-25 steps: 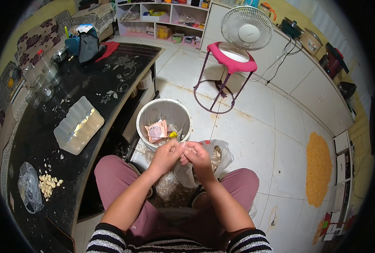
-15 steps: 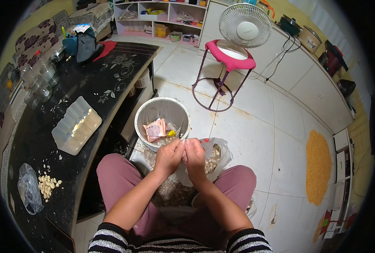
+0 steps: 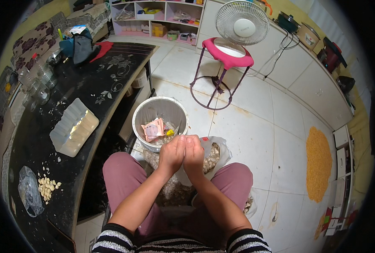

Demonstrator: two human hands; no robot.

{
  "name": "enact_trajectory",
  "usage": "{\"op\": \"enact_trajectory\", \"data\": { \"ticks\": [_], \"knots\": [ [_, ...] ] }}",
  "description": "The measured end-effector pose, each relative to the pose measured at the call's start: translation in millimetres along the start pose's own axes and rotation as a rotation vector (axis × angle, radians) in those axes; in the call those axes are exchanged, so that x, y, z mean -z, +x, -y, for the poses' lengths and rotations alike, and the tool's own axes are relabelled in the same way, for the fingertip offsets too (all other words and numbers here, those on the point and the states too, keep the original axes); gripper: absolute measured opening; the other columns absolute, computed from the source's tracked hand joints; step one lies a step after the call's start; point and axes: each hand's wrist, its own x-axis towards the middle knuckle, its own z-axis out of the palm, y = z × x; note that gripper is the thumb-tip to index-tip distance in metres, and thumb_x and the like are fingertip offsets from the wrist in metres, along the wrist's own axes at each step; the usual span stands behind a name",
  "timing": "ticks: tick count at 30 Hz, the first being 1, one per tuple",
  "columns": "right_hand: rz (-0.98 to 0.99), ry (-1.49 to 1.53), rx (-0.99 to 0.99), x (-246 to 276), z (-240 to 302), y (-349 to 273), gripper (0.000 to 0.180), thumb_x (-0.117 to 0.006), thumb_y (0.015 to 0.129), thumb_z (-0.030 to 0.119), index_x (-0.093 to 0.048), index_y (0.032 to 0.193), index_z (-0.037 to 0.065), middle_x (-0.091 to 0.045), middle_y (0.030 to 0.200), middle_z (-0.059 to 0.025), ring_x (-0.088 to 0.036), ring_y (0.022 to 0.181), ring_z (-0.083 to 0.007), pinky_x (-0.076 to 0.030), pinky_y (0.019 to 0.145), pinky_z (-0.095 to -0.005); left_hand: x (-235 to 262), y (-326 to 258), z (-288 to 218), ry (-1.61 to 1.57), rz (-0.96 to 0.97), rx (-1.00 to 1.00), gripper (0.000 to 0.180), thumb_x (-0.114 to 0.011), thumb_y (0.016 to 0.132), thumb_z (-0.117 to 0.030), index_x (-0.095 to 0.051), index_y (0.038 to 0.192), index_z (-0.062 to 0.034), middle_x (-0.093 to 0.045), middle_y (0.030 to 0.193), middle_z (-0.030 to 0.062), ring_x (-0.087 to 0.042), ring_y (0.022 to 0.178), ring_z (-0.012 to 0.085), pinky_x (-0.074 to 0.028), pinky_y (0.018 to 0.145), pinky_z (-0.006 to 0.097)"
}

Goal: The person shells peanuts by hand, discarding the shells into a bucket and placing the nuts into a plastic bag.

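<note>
My left hand (image 3: 172, 154) and my right hand (image 3: 193, 154) are pressed together above my knees, thumbs side by side. Their fingers are curled inward, and whatever lies between them is hidden. Just beyond is a white waste bin (image 3: 137, 110) with a pink packet (image 3: 154, 129) and a yellow scrap (image 3: 170, 133) inside. Behind my right hand, a thin plastic bag (image 3: 224, 148) holds pale brownish pieces that look like unpeeled garlic cloves (image 3: 212, 159). Papery skins (image 3: 170, 189) cover the floor between my legs.
On the black table (image 3: 107, 67) at left are a translucent tub (image 3: 64, 137) with pale cloves, a clove pile (image 3: 48, 188), a crumpled bag (image 3: 29, 192) and glass jars (image 3: 40, 90). A fan (image 3: 243, 26) stands on a pink stool (image 3: 227, 59). Yellow grain (image 3: 318, 164) lies at right.
Both hands have closed more fully together, and the thumbs now lie side by side where the fingertips were pinching before. The view has shifted slightly.
</note>
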Motion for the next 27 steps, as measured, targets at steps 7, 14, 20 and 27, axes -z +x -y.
{"op": "enact_trajectory", "data": {
  "ticks": [7, 14, 20, 27],
  "knots": [
    [-0.015, 0.011, -0.032, 4, -4, -1, 0.025, -0.036, 0.089, 0.02, -0.047, 0.08, -0.001, -0.055, 0.07, -0.0154, -0.053, 0.064, -0.0242, -0.042, 0.061, -0.0339, -3, 1, 1, 0.095, 0.008, -0.049, 0.031, -0.038, 0.088, -0.025, -0.055, 0.075, -0.003, -0.054, 0.065, 0.0228, -0.053, 0.061, 0.0413, -0.042, 0.052, 0.046],
    [-0.019, 0.089, -0.123, 7, -12, -3, 0.025, -0.038, 0.088, 0.02, -0.046, 0.077, -0.001, -0.052, 0.066, -0.0127, -0.049, 0.061, -0.0197, -0.041, 0.059, -0.0324, -6, 0, 5, 0.108, 0.016, -0.098, 0.031, -0.037, 0.088, -0.022, -0.053, 0.071, -0.0019, -0.053, 0.061, 0.0207, -0.053, 0.058, 0.0389, -0.041, 0.05, 0.043],
    [0.035, 0.128, -0.115, 9, -10, 1, 0.027, -0.041, 0.088, 0.024, -0.045, 0.075, 0.0, -0.049, 0.064, -0.0113, -0.047, 0.061, -0.0171, -0.039, 0.057, -0.0323, -6, 0, 1, 0.091, 0.001, -0.12, 0.03, -0.038, 0.088, -0.022, -0.053, 0.07, -0.0029, -0.053, 0.056, 0.0177, -0.054, 0.053, 0.0362, -0.042, 0.048, 0.042],
    [0.003, 0.058, -0.035, 8, -16, 0, 0.027, -0.037, 0.089, 0.022, -0.042, 0.072, 0.002, -0.043, 0.06, -0.009, -0.042, 0.057, -0.0157, -0.036, 0.053, -0.0304, -2, -1, -5, 0.123, 0.018, -0.152, 0.031, -0.037, 0.088, -0.023, -0.05, 0.068, -0.0023, -0.052, 0.058, 0.0194, -0.053, 0.055, 0.0377, -0.042, 0.049, 0.043]
  ]
}}
